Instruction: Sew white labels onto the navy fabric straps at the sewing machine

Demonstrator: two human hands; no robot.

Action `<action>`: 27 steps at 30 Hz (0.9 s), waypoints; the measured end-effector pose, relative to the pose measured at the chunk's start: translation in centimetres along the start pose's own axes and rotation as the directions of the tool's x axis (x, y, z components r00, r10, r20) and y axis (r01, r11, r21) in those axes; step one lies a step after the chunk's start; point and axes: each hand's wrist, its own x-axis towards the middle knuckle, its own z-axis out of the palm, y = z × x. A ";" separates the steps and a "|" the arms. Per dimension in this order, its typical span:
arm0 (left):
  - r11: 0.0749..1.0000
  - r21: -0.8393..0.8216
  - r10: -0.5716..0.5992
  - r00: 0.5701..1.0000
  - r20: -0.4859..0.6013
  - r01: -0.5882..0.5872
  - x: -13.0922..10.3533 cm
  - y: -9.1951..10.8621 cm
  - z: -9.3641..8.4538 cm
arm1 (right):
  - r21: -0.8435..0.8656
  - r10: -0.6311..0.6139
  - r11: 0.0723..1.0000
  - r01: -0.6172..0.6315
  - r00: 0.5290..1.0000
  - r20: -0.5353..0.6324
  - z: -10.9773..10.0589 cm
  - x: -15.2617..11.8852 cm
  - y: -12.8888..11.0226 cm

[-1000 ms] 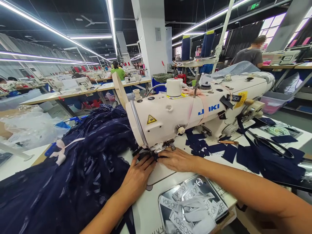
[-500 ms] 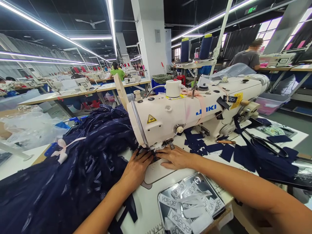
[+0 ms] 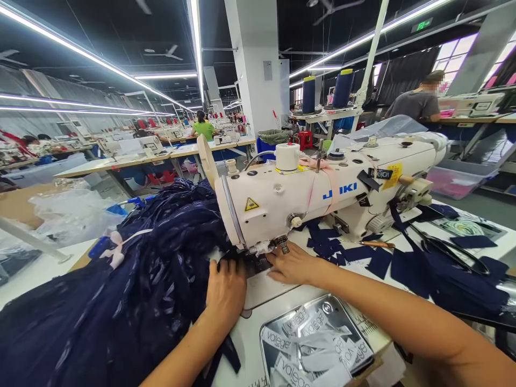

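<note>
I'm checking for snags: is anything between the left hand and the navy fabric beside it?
Nothing visible is: the left hand is right against the navy fabric. The sewing machine head overhangs beyond the hand, and the metal tray sits to the right, not between them.

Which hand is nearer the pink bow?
The left hand, at the edge of the navy cloth; the right hand is farther from the bow, near the scattered scraps.
</note>
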 end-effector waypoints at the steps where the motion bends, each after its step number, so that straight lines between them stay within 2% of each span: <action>1: 1.000 -0.022 0.007 1.000 -0.019 -0.007 0.2 -0.2 0.1 | 0.001 -0.017 1.000 0.017 1.000 0.023 -0.5 -0.3 -0.1; 5: 0.986 -0.119 0.109 0.994 -0.031 -0.112 1.5 -1.2 0.8 | 0.054 -0.104 0.994 0.099 0.989 0.102 -1.6 -1.6 0.0; 10: 0.975 -0.142 0.171 0.985 -0.018 -0.172 2.4 -1.7 1.0 | 0.042 -0.173 0.984 0.173 0.985 0.016 -0.2 -2.0 1.0; 13: 0.974 -0.136 0.177 0.984 -0.027 -0.179 2.4 -1.7 0.8 | -0.014 -0.185 0.983 0.185 0.982 -0.025 0.6 -1.7 1.2; 17: 0.976 -0.139 0.171 0.985 0.002 -0.169 2.4 -1.6 0.6 | -0.059 -0.215 0.976 0.212 0.976 -0.048 0.5 -1.5 0.8; 27: 0.978 -0.115 0.177 0.984 0.010 -0.175 2.5 -1.6 0.9 | -0.070 -0.219 0.974 0.215 0.974 -0.056 0.6 -1.5 -0.4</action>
